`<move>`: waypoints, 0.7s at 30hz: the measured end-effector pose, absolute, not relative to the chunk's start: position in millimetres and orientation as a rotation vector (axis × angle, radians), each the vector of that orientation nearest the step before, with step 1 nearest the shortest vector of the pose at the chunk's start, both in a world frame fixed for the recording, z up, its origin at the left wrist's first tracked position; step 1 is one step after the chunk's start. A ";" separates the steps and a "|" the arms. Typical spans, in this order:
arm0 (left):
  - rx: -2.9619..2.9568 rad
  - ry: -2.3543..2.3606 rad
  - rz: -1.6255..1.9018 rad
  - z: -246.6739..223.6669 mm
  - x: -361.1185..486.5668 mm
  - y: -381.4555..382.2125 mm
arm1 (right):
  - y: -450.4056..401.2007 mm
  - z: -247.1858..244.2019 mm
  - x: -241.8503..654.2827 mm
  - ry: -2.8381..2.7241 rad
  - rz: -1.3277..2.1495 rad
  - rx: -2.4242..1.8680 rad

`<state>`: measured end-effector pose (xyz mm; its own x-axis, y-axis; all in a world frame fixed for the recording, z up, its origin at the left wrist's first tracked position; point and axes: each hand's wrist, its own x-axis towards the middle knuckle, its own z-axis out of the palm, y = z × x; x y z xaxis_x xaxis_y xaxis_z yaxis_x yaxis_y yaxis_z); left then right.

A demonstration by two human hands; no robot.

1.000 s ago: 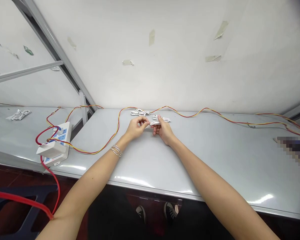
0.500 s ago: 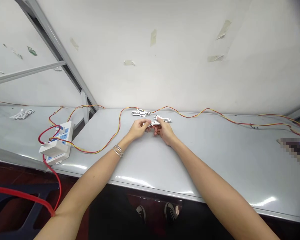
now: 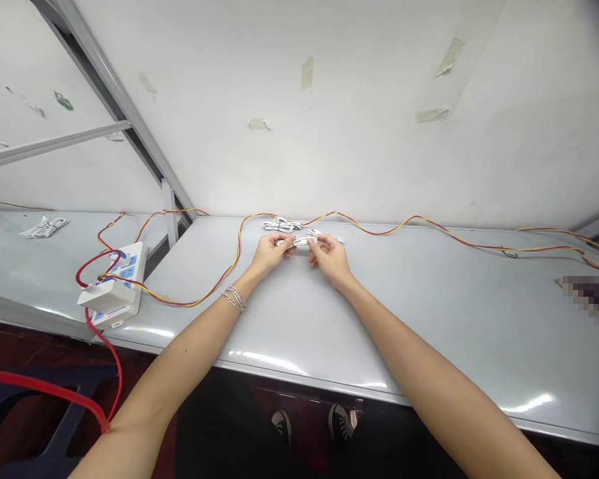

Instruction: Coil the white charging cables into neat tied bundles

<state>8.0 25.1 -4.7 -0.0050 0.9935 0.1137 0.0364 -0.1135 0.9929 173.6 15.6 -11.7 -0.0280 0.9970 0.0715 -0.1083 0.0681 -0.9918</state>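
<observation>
My left hand (image 3: pixel 268 256) and my right hand (image 3: pixel 330 260) meet over the grey table top (image 3: pixel 429 313), both pinching a small bundle of white cable (image 3: pixel 299 244) between them. Its middle is partly hidden by my fingers. Just behind my left fingers lies a coiled white cable (image 3: pixel 281 225), and a loop of white cable (image 3: pixel 333 238) shows behind my right hand. A twisted red and yellow wire (image 3: pixel 374 230) runs along the table's back edge behind both hands.
A white power strip (image 3: pixel 116 286) with blue panels and red wire lies at the left table end. A white cable coil (image 3: pixel 44 227) sits farther left. A pixelated object (image 3: pixel 592 299) lies at right. A metal frame (image 3: pixel 114 100) rises at back left.
My hands have drawn closer together over the white bundle, and my right hand now pinches it from above. The bundle looks more tightly gathered, and the camera has shifted slightly.
</observation>
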 end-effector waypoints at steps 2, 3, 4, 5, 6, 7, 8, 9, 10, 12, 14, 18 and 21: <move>1.364 1.219 1.256 -8.7 5.0 28.1 | 18.7 -15.9 174.5 -1.196 1.194 -1.088; 1.417 1.242 1.233 -10.5 3.6 29.3 | 20.0 -17.9 175.0 -1.224 1.159 -1.115; 1.483 1.271 1.210 -12.0 2.3 30.2 | 21.0 -19.5 175.6 -1.267 1.109 -1.151; 1.550 1.303 1.191 -13.1 1.2 30.7 | 21.8 -20.6 176.4 -1.318 1.053 -1.189; 1.614 1.340 1.175 -13.5 0.2 31.0 | 22.4 -21.0 177.8 -1.373 0.986 -1.227; 1.670 1.387 1.161 -13.3 -0.7 31.1 | 23.0 -20.8 179.9 -1.432 0.905 -1.259; 1.707 1.434 1.155 -12.5 -1.6 31.0 | 23.6 -20.0 182.8 -1.480 0.825 -1.279; 1.725 1.475 1.155 -11.2 -2.6 30.8 | 24.5 -18.8 186.5 -1.512 0.753 -1.287; 1.735 1.515 1.157 -9.5 -3.9 30.5 | 25.7 -17.5 190.9 -1.539 0.676 -1.294; 1.760 1.629 1.146 -6.4 -6.9 30.5 | 29.0 -16.0 200.3 -1.572 0.499 -1.343; 1.770 1.764 1.123 -4.5 -10.3 31.4 | 32.9 -17.4 208.4 -1.598 0.289 -1.464; 1.790 2.012 1.043 -6.5 -15.0 35.4 | 38.7 -26.2 213.2 -1.698 0.168 -1.647; 1.806 2.121 1.010 -9.8 -15.6 38.0 | 40.3 -31.1 210.3 -1.779 0.170 -1.657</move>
